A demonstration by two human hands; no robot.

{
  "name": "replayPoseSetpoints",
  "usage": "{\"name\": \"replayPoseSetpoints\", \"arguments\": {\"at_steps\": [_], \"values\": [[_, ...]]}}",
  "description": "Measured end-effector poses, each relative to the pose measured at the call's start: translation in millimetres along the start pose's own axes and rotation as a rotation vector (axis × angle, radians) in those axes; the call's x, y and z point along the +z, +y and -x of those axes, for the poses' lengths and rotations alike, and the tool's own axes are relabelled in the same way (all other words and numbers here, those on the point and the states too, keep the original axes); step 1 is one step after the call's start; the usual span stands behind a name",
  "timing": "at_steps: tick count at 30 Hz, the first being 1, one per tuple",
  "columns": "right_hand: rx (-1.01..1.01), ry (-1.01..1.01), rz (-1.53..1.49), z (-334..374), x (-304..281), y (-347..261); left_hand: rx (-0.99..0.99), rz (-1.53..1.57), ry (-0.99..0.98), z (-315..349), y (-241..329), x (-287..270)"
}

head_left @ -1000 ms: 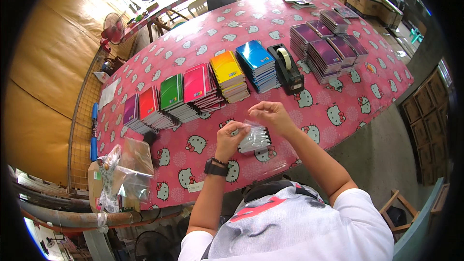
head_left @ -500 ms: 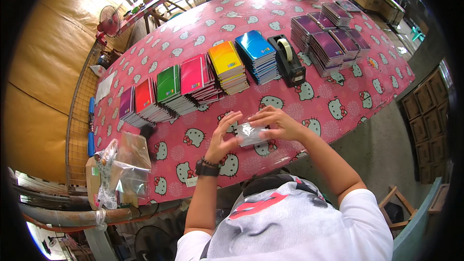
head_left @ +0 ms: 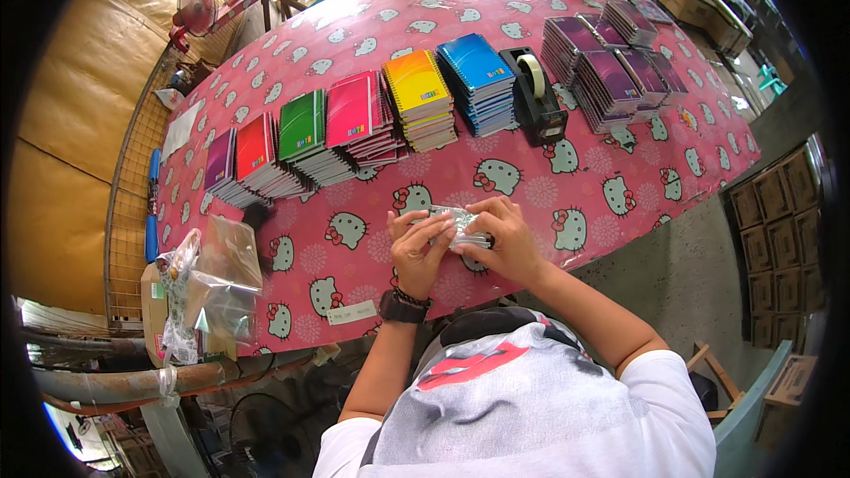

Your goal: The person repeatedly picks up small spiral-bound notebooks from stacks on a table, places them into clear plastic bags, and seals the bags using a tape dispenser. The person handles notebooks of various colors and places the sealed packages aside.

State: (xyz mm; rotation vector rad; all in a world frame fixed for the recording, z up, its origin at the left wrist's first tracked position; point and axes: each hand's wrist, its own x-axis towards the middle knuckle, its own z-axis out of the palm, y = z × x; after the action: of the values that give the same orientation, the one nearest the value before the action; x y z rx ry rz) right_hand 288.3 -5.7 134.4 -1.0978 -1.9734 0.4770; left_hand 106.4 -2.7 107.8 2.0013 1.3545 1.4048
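A small packet in clear, shiny plastic (head_left: 462,223) is held low over the near middle of the table. Its contents look pale with a dark spiral edge, like a small notebook, but fingers and glare hide most of it. My left hand (head_left: 421,252), with a dark watch at the wrist, pinches the packet's left side. On the opposite side, my right hand (head_left: 506,243) grips it with thumb and fingers. Beyond my hands stand stacks of spiral notebooks: purple, red, green, pink, yellow (head_left: 418,84) and blue (head_left: 478,62).
A black tape dispenser (head_left: 537,106) stands right of the blue stack. Plastic-wrapped purple notebooks (head_left: 609,80) are piled at the far right. Clear plastic bags (head_left: 226,274) lie at the left edge. A white paper strip (head_left: 352,312) is near the front edge of the pink table (head_left: 522,186).
My fingers, earlier spread flat over the packet, have closed around its sides. Both hands have drawn closer together. The whole view has shifted slightly, showing more of the paper strip.
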Motion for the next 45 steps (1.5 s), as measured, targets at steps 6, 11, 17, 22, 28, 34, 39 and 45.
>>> {"name": "replayPoseSetpoints", "arguments": {"at_steps": [6,11,17,22,28,34,39,45], "values": [[0.37,-0.037,-0.212,-27,1,-1,-0.158,-0.047,0.008,-23,13,3],[0.476,-0.196,-0.396,-47,4,23,-0.054,0.007,0.176,-25,18,8],[0.468,-0.267,-0.433,-49,-1,24,0.154,-0.347,-0.165,39,29,10],[0.213,0.158,-0.213,-64,-26,89,0.14,-0.455,-0.197,37,28,9],[0.837,0.231,0.449,-91,-93,199,0.11,-0.388,-0.181,35,29,14],[0.448,0.421,-0.041,-68,-83,189,0.071,-0.408,-0.198,36,33,7],[0.958,0.238,-1.036,-17,-69,200,0.053,-0.338,-0.207,31,40,10],[0.545,-0.569,-0.859,-91,-51,67,0.024,-0.355,-0.247,33,39,4]]}}
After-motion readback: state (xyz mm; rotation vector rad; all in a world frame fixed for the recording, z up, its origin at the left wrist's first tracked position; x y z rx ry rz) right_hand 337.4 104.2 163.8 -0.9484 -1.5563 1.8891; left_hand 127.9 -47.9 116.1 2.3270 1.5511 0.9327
